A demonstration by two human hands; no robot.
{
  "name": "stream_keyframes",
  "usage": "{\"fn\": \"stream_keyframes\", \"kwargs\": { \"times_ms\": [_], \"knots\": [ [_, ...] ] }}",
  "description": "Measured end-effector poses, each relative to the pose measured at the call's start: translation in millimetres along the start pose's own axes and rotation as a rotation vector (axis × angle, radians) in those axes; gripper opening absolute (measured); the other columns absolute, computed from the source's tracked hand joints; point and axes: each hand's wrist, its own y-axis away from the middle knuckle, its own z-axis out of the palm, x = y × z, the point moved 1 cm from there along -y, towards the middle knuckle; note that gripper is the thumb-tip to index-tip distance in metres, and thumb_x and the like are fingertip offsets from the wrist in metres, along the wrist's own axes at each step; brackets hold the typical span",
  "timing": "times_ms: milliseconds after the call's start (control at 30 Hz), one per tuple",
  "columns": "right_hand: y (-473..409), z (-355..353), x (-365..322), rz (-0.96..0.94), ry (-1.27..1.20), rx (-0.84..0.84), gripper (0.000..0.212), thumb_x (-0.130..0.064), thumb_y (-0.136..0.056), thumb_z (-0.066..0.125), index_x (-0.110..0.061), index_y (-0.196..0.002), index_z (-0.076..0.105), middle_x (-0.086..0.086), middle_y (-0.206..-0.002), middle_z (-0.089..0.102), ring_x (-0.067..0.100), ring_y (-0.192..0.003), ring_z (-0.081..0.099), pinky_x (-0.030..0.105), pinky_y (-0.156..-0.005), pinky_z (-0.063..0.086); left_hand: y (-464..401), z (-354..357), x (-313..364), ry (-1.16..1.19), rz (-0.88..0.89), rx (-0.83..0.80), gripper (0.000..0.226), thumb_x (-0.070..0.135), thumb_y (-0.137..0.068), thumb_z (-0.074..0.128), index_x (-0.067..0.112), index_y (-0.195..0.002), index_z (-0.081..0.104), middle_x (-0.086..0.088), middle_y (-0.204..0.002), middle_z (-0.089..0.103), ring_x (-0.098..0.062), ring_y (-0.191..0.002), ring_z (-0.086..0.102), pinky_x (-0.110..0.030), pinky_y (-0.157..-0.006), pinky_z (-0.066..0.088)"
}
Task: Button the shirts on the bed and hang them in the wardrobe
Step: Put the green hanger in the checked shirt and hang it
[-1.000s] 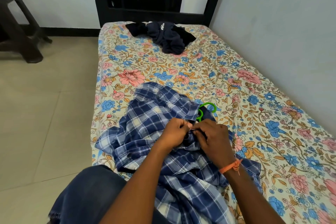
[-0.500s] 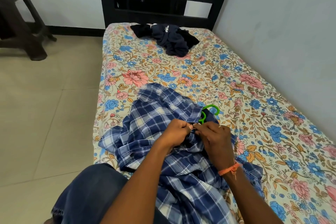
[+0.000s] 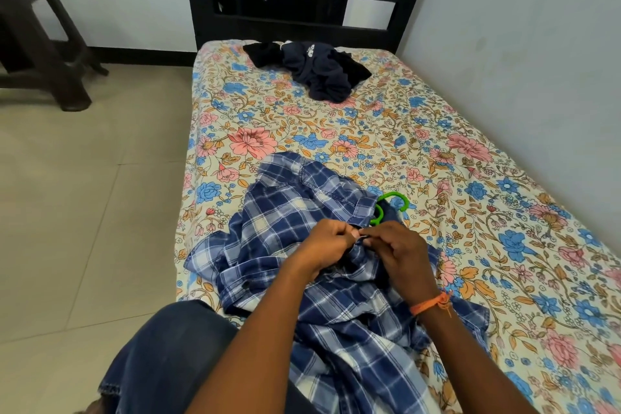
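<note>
Two garments lie on one bed [image 3: 504, 245]: one blue plaid shirt [image 3: 289, 212] and one dark navy garment [image 3: 319, 70]. One green hanger [image 3: 391, 203] shows beside the shirt. One dark stool [image 3: 37, 44] stands on the floor.

Pale walls [image 3: 504, 27], beige tiled floor [image 3: 67, 212], dark stool [image 3: 37, 37].
</note>
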Motion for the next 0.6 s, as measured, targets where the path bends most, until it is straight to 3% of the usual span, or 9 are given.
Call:
{"fn": "stream_keyframes", "kwargs": {
  "times_ms": [67,167,200,333,467,600],
  "knots": [
    [0.2,0.1,-0.7,-0.013,0.013,-0.011,0.019,-0.006,-0.086,0.071,-0.015,-0.103,0.075,-0.006,-0.087,0.068,-0.005,-0.077,0.058,0.01,-0.072,0.048,-1.4,-1.4,0.2,0.005,0.008,0.005,0.018,0.018,-0.098,0.057,0.004,-0.097,0.069,-0.003,-0.069,0.054,-0.01,-0.057,0.041,-0.024,-0.056,0.034],
    [0.6,1.4,3.5,-0.007,0.042,-0.023,0.014,-0.016,-0.091,0.066,-0.017,-0.103,0.073,-0.004,-0.086,0.066,0.008,-0.073,0.06,0.032,-0.065,0.052,0.1,-3.7,3.2,0.018,0.035,0.005,0.017,0.024,-0.094,0.065,0.009,-0.094,0.073,-0.01,-0.085,0.065,-0.016,-0.074,0.053,-0.024,-0.064,0.041],
    [0.3,1.8,4.2,-0.008,0.039,-0.015,0.013,-0.014,-0.09,0.067,-0.016,-0.102,0.073,-0.003,-0.085,0.066,0.009,-0.073,0.059,0.031,-0.066,0.052,0.7,-4.2,2.9,0.02,0.054,-0.002,0.019,0.028,-0.091,0.068,0.009,-0.091,0.075,-0.011,-0.085,0.065,-0.017,-0.075,0.053,-0.025,-0.065,0.042],
    [-0.1,1.0,-4.3,0.04,-0.019,0.005,0.015,-0.003,-0.086,0.071,-0.013,-0.097,0.075,-0.008,-0.086,0.065,-0.001,-0.077,0.057,0.006,-0.074,0.044,-0.4,-4.4,-2.3,-0.017,0.166,0.034,0.016,0.024,-0.087,0.074,0.008,-0.089,0.076,-0.009,-0.077,0.071,-0.016,-0.066,0.056,-0.029,-0.063,0.045],
    [-0.7,0.0,-5.9,0.261,-0.235,0.0,0.022,-0.006,-0.082,0.076,-0.025,-0.093,0.077,-0.013,-0.085,0.07,0.002,-0.082,0.065,0.013,-0.075,0.05,-2.8,-5.2,-4.3,-0.002,0.196,0.114,0.006,0.022,-0.088,0.073,0.019,-0.086,0.078,-0.01,-0.089,0.076,-0.017,-0.081,0.065,-0.031,-0.076,0.05],
    [-3.3,-7.5,-6.1,0.42,-0.451,-0.04,0.023,-0.005,-0.079,0.078,-0.025,-0.088,0.078,-0.009,-0.082,0.074,0.008,-0.079,0.069,0.019,-0.071,0.055,-5.4,-0.4,-4.6,-0.118,0.237,0.133,0.014,0.02,-0.092,0.068,0.011,-0.098,0.076,0.002,-0.083,0.072,-0.003,-0.073,0.062,-0.022,-0.071,0.046]
  ]
}}
